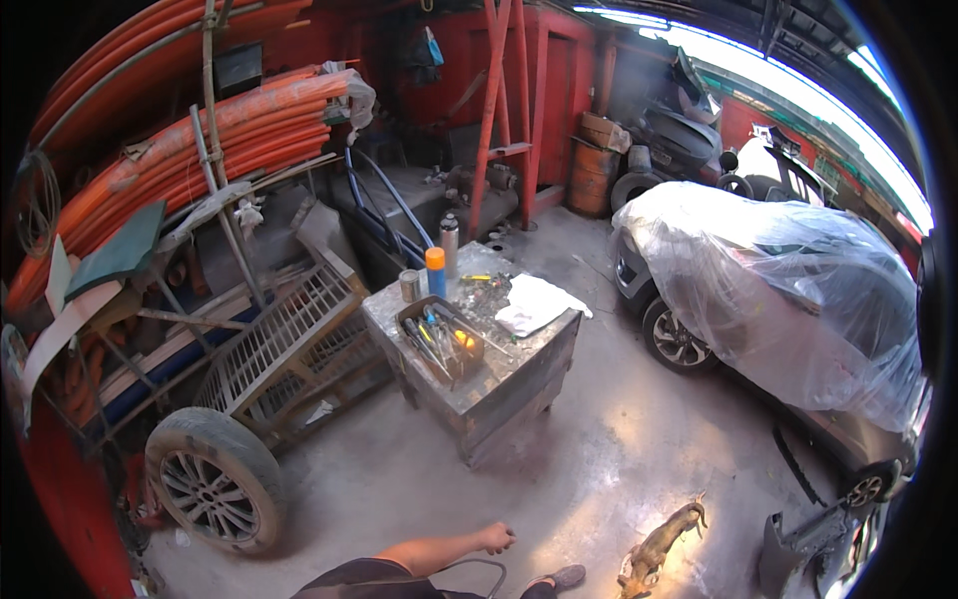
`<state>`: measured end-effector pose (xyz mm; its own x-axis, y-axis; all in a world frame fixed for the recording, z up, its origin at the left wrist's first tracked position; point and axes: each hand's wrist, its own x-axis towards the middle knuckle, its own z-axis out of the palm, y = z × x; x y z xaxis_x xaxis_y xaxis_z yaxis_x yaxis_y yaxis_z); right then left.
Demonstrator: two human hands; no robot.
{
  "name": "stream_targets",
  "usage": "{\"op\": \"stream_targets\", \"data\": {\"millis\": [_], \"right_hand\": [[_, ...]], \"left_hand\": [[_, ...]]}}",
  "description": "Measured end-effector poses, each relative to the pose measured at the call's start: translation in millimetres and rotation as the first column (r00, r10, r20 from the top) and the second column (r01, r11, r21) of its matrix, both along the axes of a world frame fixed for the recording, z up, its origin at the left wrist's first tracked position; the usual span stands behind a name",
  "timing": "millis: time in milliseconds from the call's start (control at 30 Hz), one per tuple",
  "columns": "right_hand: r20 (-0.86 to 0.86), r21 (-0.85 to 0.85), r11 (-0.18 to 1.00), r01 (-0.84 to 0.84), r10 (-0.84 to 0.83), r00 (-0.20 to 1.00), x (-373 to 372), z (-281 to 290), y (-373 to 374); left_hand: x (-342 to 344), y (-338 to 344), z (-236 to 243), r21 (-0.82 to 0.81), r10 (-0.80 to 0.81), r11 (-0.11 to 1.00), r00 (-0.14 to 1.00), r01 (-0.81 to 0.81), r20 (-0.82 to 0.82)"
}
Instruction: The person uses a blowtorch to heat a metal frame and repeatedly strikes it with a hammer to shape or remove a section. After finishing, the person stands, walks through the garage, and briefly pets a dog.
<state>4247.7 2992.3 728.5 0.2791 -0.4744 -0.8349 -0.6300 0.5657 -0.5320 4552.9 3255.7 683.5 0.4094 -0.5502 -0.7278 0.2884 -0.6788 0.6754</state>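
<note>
My left hand (496, 537) is at the bottom middle, low over the concrete floor, with its fingers curled into a loose fist. Nothing shows between the fingers. The bare forearm comes from a dark sleeve at the lower edge, and a thin dark cable (484, 561) loops below it. My right hand is out of the picture. Ahead stands a worn metal worktable (479, 394). On it are an open tool box (439, 374) with several hand tools, a blue spray can with an orange cap (435, 272), a steel flask (449, 240), a small tin (410, 287) and a white cloth (539, 304).
A brown dog (664, 544) is on the floor right of my shoe (569, 576). A plastic-covered car (758, 290) stands at right, near loose bumper parts (798, 549). At left are a wheel (215, 484), a slatted metal frame (289, 339) and racked orange pipes (239, 115).
</note>
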Motion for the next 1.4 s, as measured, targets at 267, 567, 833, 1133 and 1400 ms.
{"op": "stream_targets", "data": {"millis": [267, 567, 833, 1133, 1400], "right_hand": [[0.010, 0.207, 0.953, 0.220, -0.227, 0.974, -33.6, -73.3, -180.8], [0.672, 0.270, 0.916, -0.296, 0.041, 0.739, 402.2, 125.6, -398.1], [0.668, 0.443, 0.844, -0.303, -0.085, 0.739, 666.5, 132.7, -386.6], [0.904, 0.164, 0.783, -0.601, 0.125, 0.409, 922.8, 256.3, -445.3], [0.573, 0.068, 0.654, -0.753, 0.592, 0.567, 1111.1, 204.8, -463.1]], "left_hand": [[117.0, -133.6, 38.4, -0.148, 0.380, 0.823, 0.726, -0.548, -0.573], [276.5, -316.8, 224.8, -0.614, 0.192, 0.377, 0.707, -0.693, -0.681], [427.3, -450.6, 247.5, -0.691, 0.452, 0.716, 0.820, -0.099, 0.352], [663.7, -418.6, 213.0, -0.122, 0.274, 0.894, 0.310, -0.432, 0.910], [735.7, -318.8, 149.6, 0.262, 0.023, 0.649, 0.362, -0.714, 0.932]]}}
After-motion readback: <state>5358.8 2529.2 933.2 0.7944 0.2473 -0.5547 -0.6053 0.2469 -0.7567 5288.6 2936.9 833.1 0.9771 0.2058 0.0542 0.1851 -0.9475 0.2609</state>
